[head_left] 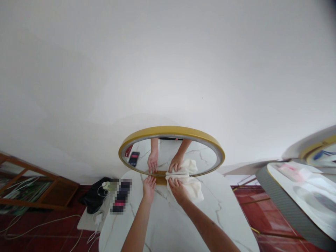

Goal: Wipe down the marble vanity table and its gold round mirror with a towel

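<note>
A round mirror [168,155] in a gold frame stands on a white marble-patterned table [168,224], against the wall. A gold base [160,180] shows under its lower rim. My left hand [149,187] rests at the bottom rim, left of the base, its fingers stretched out and holding nothing. With bent fingers, my right hand [178,189] presses a white cloth [194,189] near the base's right side. The cloth is bunched, and part of it spreads rightward over the tabletop. Both hands and the cloth reappear in the mirror's glass.
A blurred-out dark object [121,196] lies at the table's left edge. Beyond it are a black bag [93,194], white cables and a charger [98,218]. A wooden shelf [39,183] stands far left. On the right is a second table [294,199] with another gold-framed mirror [320,148].
</note>
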A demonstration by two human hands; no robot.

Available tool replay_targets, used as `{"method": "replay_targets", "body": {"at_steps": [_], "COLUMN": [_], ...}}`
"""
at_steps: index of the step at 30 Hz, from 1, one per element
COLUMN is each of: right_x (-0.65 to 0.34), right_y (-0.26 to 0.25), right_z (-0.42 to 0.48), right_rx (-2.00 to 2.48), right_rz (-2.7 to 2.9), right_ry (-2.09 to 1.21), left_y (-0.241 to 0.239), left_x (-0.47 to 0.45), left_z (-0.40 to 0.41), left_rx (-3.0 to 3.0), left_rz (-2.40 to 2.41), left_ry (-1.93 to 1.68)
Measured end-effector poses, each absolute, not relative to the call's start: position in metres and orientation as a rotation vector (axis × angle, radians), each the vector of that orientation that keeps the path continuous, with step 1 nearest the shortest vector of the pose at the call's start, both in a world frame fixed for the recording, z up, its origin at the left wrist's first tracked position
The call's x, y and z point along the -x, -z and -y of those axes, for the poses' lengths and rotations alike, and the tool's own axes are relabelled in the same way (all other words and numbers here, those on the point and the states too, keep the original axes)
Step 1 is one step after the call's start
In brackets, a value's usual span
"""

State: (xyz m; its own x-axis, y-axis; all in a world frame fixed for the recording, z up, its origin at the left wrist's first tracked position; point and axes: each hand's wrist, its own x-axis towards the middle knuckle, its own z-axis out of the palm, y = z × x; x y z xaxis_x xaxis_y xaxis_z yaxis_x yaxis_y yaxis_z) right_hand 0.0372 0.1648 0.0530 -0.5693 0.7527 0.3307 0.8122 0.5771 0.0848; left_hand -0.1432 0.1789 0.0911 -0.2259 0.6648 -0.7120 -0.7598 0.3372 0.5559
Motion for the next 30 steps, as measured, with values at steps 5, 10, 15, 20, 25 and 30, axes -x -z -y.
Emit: {"method": "replay_targets", "body": {"at_steps": [5, 10, 15, 20, 25, 30], "right_x": [-0.024, -0.047, -0.067, -0.062, -0.080, -0.080], "right_y": [-0.058, -0.051, -0.046, -0.047, -0.041, -0.047], "right_z": [-0.167, -0.172, -0.165, -0.167, -0.158, -0.155], "right_rx": [1.241, 1.276, 1.250, 1.275, 1.387, 1.349], "right_rz": [2.564, 2.537, 2.538, 2.515, 2.455, 2.478], "right_ry": [0.349, 0.380, 0.415, 0.437, 0.436, 0.417], "left_y": [-0.086, -0.087, -0.085, -0.083, -0.084, -0.083], "left_x": [0.114, 0.099, 0.098, 0.091, 0.084, 0.072], "left_z": [-0.183, -0.188, -0.185, -0.184, -0.184, -0.183], "left_rx": [0.148, 0.162, 0.171, 0.170, 0.167, 0.182], "left_rz": [-1.202, -1.202, -1.211, -1.208, -1.217, -1.215], "left_ry": [-1.238, -1.197, -1.198, -1.180, -1.162, -1.140]}}
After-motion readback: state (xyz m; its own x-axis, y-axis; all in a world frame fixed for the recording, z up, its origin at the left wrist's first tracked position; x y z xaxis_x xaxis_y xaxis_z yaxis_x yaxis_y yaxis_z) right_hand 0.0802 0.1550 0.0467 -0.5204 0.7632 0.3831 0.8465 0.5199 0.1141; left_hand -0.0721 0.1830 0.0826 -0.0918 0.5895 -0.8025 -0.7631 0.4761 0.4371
